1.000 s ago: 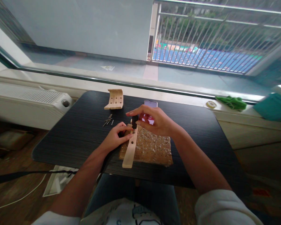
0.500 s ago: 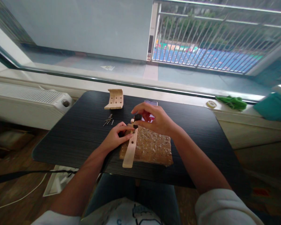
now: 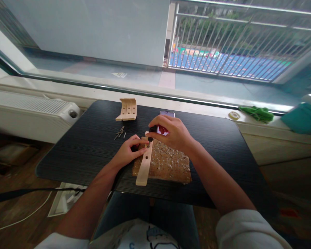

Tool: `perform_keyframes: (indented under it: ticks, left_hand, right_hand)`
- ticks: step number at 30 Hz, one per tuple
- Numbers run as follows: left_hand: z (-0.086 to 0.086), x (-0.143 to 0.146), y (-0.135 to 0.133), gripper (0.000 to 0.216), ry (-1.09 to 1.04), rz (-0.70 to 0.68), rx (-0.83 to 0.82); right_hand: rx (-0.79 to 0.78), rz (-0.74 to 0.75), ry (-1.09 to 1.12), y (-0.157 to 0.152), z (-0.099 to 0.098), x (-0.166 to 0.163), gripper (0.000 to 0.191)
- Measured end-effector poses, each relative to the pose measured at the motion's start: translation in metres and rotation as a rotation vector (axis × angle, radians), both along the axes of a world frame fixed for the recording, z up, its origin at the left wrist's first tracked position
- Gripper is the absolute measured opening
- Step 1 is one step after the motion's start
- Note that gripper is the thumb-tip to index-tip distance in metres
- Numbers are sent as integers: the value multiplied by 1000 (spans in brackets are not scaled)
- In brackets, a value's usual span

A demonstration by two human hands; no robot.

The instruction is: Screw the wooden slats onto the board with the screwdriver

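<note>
My right hand (image 3: 172,130) grips the black handle of what looks like a short screwdriver (image 3: 152,129), held upright over a pale wooden strip (image 3: 142,171). Beside its tip, the thumb and forefinger of my left hand (image 3: 129,149) press on the strip from the left. A small metal screw seems to stand between those fingertips, though it is too small to be sure. One dark hole shows in the strip nearer to me. Beneath the strip lies a brown, tape-wrapped block (image 3: 171,162) with a pitted top. The strip's far end is partly hidden by my right hand.
Several loose screws (image 3: 120,132) lie on the black table (image 3: 80,148), left of the block. Behind them stands a curved wooden piece (image 3: 128,110) with holes. A phone (image 3: 167,113) lies beyond my right hand. A green cloth (image 3: 256,113) rests on the windowsill.
My right hand has shifted slightly and its fingers have turned around the black handle. My left hand and the wooden strip stay where they were.
</note>
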State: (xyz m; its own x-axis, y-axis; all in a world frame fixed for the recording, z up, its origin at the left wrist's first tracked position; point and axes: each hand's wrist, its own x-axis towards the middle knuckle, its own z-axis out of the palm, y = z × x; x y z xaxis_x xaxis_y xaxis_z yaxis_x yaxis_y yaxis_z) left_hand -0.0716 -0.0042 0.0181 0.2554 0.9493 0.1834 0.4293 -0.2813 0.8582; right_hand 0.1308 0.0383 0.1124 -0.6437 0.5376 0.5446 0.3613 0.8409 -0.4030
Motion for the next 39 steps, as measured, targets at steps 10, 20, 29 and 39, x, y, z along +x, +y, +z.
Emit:
perform_keyframes:
  ticks: [10, 20, 29, 39]
  left_hand:
    - [1, 0, 0, 21, -15, -11, 3]
    - [1, 0, 0, 21, -14, -10, -2]
    - [0, 0, 0, 19, -25, -21, 19]
    - [-3, -1, 1, 21, -12, -5, 27]
  right_hand:
    - [-226, 196, 17, 1, 8, 8, 20]
    - [-366, 194, 46, -1, 11, 8, 18]
    - [-298, 152, 65, 1, 7, 4, 17]
    - [-67, 65, 100, -1, -2, -2, 14]
